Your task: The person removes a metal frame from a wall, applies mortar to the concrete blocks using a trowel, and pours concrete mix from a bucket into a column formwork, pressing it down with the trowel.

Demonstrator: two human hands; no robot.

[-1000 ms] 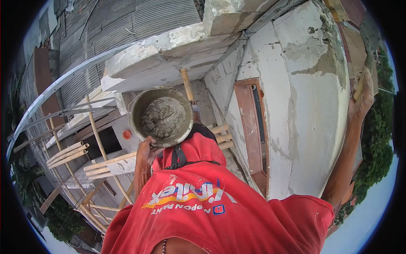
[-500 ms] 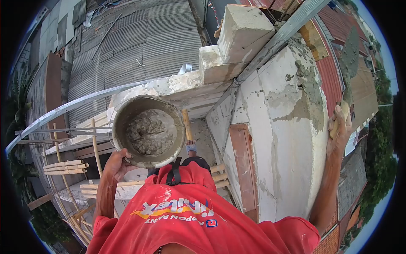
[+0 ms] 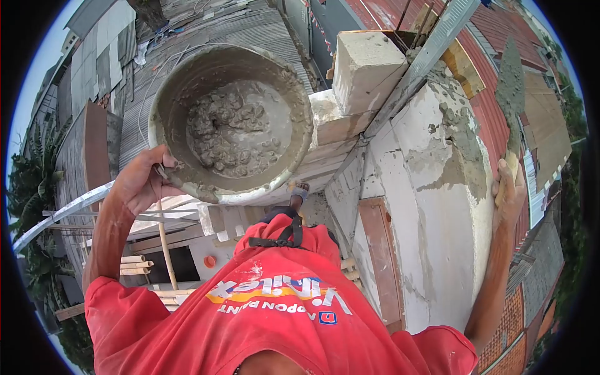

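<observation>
My left hand point(image 3: 145, 181) grips the near left rim of a mortar-coated bucket point(image 3: 203, 74). Wet grey mortar point(image 3: 234, 128) lies lumpy in its bottom, and the bucket hangs out in front of my body, its opening facing me. Out at the right, my right hand point(image 3: 509, 192) is closed around the handle of a trowel point(image 3: 510, 87). The trowel's blade points away from me and is smeared with mortar. Beside this hand stands a pale block wall point(image 3: 437, 206), with patches of mortar point(image 3: 461, 140) on its upper part.
Pale blocks point(image 3: 369, 69) are stacked beyond the bucket, beside a slanting metal channel point(image 3: 431, 53). Corrugated roofs point(image 3: 250, 28) lie below. Bamboo poles point(image 3: 165, 244) stand at lower left, near a curved metal strip point(image 3: 69, 212). My foot point(image 3: 300, 190) shows beneath the bucket.
The bucket has risen toward the camera and away from my body in my left hand, looking larger. My right hand keeps the trowel in nearly the same place. A foot has shifted.
</observation>
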